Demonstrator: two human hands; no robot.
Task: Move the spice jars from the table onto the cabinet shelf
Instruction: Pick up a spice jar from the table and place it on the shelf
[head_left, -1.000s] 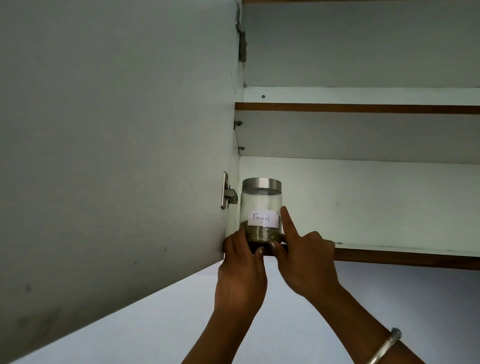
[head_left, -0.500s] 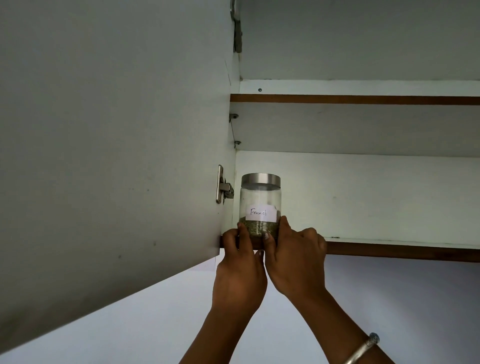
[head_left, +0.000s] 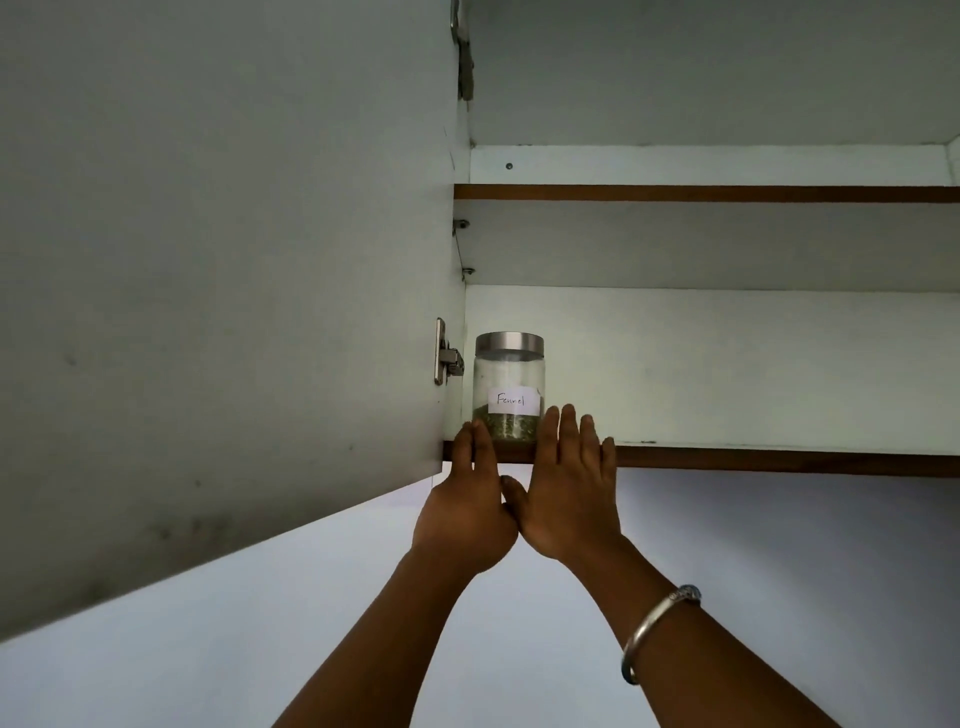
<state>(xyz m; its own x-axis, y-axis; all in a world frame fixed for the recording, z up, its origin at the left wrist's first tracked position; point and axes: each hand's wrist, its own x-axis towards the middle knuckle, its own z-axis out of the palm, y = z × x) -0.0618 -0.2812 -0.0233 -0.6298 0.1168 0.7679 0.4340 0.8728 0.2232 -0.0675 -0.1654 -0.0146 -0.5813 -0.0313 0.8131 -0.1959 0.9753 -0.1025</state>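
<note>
A glass spice jar (head_left: 509, 387) with a steel lid and a white label reading "Fennel" stands upright at the left end of the lower cabinet shelf (head_left: 779, 460), holding greenish seeds at its bottom. My left hand (head_left: 467, 499) reaches up with straight fingers at the shelf edge, just left of the jar's base. My right hand (head_left: 569, 483) is raised beside it, fingers straight and spread, fingertips at the jar's lower right. Neither hand grips the jar. The two thumbs meet below the shelf edge.
The open cabinet door (head_left: 223, 260) fills the left side, hung on a metal hinge (head_left: 447, 358) close to the jar. A second shelf (head_left: 701, 193) runs above. The lower shelf stretches away to the right. A metal bangle (head_left: 657, 629) is on my right wrist.
Both hands have let go of the jar and straightened their fingers. The jar now stands free, slightly further in on the shelf.
</note>
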